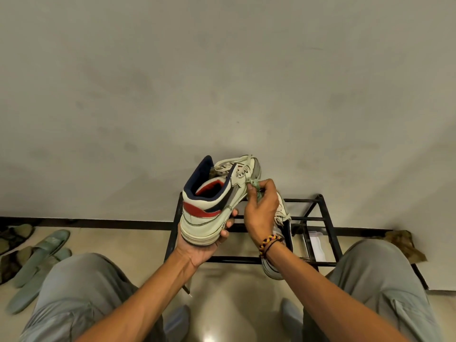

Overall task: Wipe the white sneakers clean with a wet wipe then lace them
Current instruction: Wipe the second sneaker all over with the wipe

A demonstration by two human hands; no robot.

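Both hands work above the black metal shoe rack (306, 219). Left hand (197, 245) cups the heel and sole of a white sneaker (212, 206), fingers curled round its underside, holding it raised over the rack. Right hand (261, 213) pinches a crumpled wet wipe (254, 187) against the sneaker's side. A second sneaker (283, 240) lies on the rack, below the right wrist. Behind the rack stands a plain grey wall (222, 82) with a dark skirting. Left of the rack, green slippers (39, 255) lie on the pale tiled floor (138, 243).
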